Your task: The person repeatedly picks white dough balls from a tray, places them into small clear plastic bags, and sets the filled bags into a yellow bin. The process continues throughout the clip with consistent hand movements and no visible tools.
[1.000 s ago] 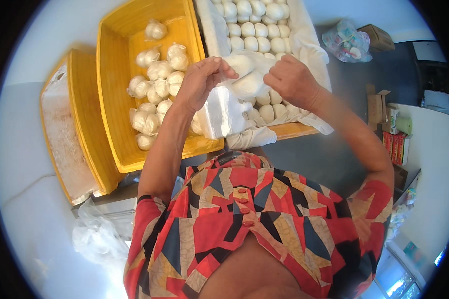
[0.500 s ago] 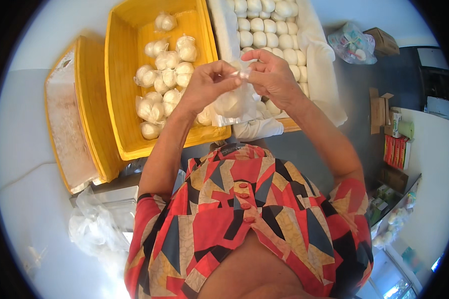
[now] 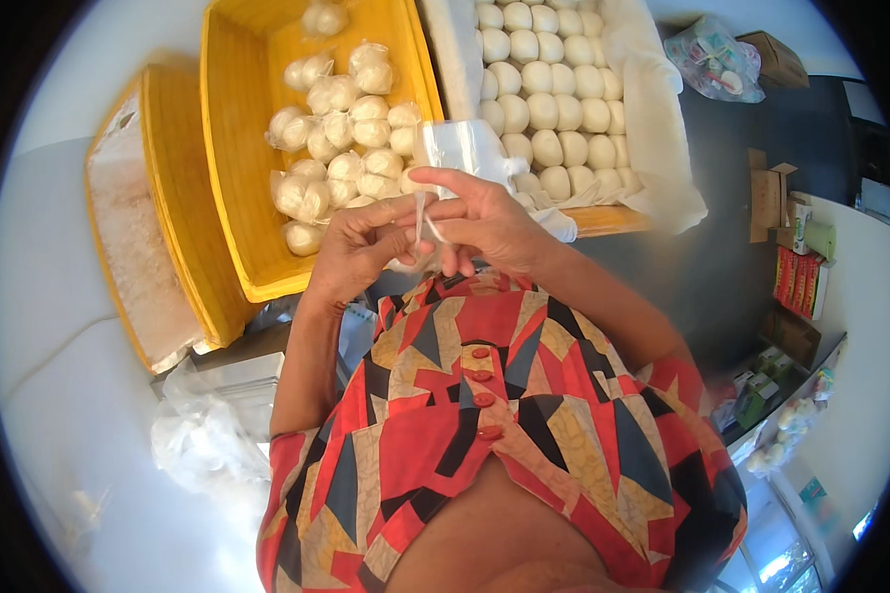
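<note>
Close in front of my body, my left hand [image 3: 366,245] pinches the twisted end of a clear plastic bag [image 3: 421,219]. My right hand [image 3: 492,225] holds the bag's other strand, its index finger stretched out to the left. Most of the bag is hidden beneath my hands, so its contents cannot be made out. Beyond my left hand, pairs of white buns in tied clear bags [image 3: 371,132] lie in a yellow crate [image 3: 229,148]. Past my right hand, rows of bare white buns [image 3: 554,109] sit in a cloth-lined tray. A stack of flat clear bags [image 3: 457,146] rests at that tray's left edge.
A second yellow container [image 3: 173,198] with a whitish side stands at the far left. Crumpled plastic bags [image 3: 203,440] lie at the lower left. On the right are a filled clear bag [image 3: 714,64], cardboard boxes [image 3: 767,198] and red packages [image 3: 797,280].
Both hands have come down toward my body with the bag, away from above the tray. The flat bag stack and more buns now show. The bag's strands are now crossed between my fingers.
</note>
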Motion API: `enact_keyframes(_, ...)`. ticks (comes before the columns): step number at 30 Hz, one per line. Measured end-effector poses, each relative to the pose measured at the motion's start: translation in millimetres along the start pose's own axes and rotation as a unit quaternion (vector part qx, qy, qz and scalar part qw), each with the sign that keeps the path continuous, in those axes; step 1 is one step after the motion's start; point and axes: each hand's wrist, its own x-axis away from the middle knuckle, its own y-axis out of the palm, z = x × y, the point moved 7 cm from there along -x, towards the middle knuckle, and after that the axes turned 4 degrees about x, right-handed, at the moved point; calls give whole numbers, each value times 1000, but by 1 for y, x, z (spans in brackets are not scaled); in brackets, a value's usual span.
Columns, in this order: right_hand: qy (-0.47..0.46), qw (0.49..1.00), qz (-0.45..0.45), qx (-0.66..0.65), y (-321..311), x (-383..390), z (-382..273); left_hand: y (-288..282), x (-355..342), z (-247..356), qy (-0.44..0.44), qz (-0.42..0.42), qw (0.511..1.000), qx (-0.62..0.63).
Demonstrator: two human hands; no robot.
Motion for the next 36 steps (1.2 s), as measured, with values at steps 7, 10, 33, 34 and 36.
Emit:
enact_keyframes(7, -192, 978, 76, 25, -18, -60, -28, -75, 19, 24, 199, 234, 951, -25)
enact_keyframes(10, -318, 886, 204, 269, -71, -65, -45, -80, 38, 63, 274, 265, 922, -73)
enact_keyframes(33, -241, 837, 364, 331, -152, -53, 82, -39, -67, 8, 264, 228, 937, 24)
enact_keyframes(34, -229, 842, 363, 328, -154, -54, 80, -48, -53, 22, 274, 236, 930, 67)
enact_keyframes(36, -201, 872, 334, 297, -152, -57, 67, -53, -37, 42, 278, 233, 929, 77)
